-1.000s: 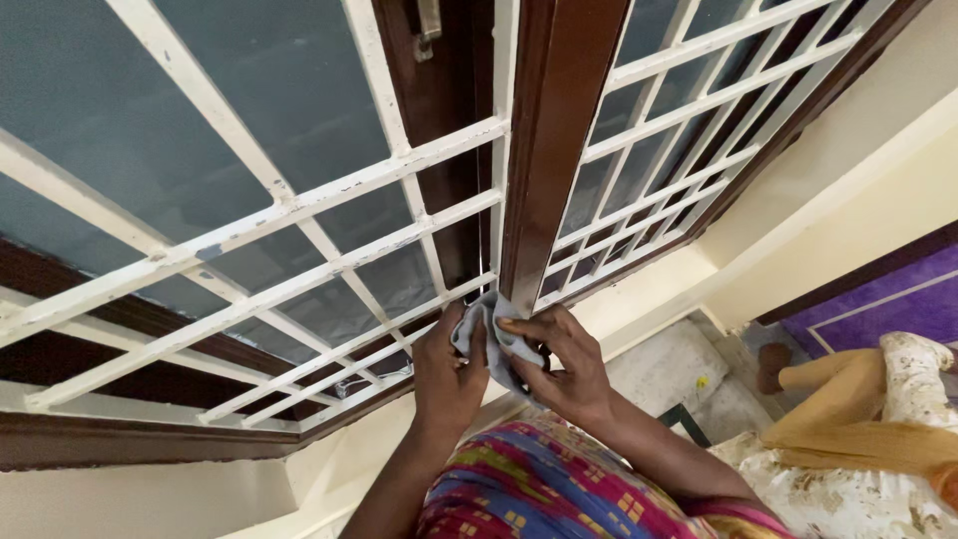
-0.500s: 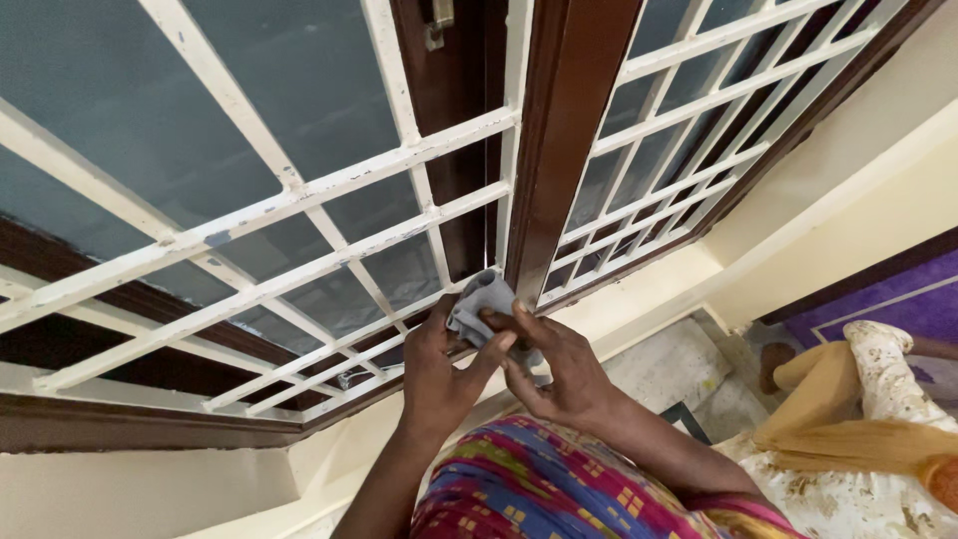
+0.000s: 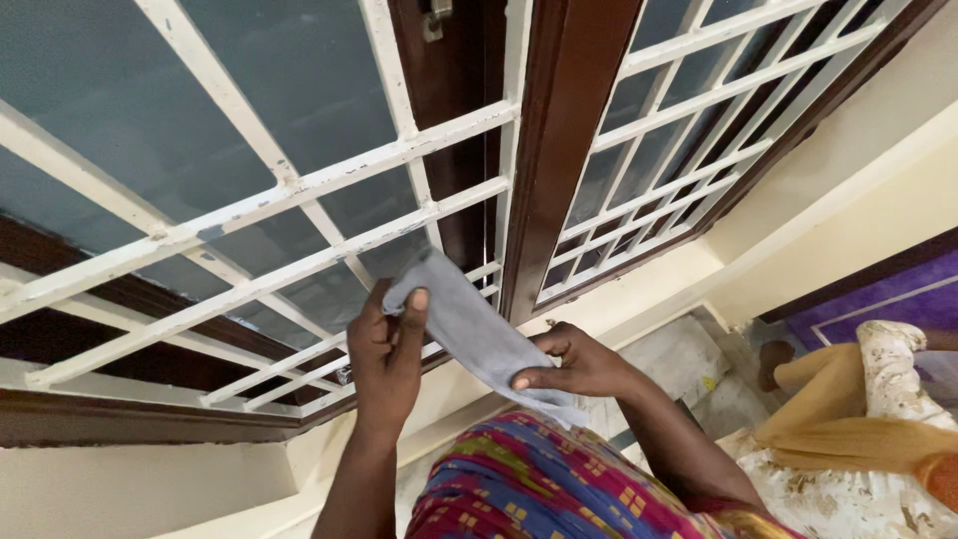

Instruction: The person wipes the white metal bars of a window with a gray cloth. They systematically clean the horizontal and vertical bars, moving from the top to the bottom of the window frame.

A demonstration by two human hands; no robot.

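- Nearest, the left hand (image 3: 387, 351) pinches the upper end of a grey cloth (image 3: 469, 329), fingers closed on it.
- The right hand (image 3: 576, 365) grips the lower end, so the cloth is stretched between both hands, clear of the window.
- Beyond, the white grille (image 3: 299, 190) shows chipped, grimy bars; no wiped patch stands out, so most cleaning seems left.
- The brown frame post (image 3: 564, 140) stands behind.

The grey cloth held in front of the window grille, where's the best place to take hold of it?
Take the grey cloth at its two ends, as the left hand and right hand do: it hangs stretched as a strip between them, so pinching each end from the near side probably keeps it spread flat.
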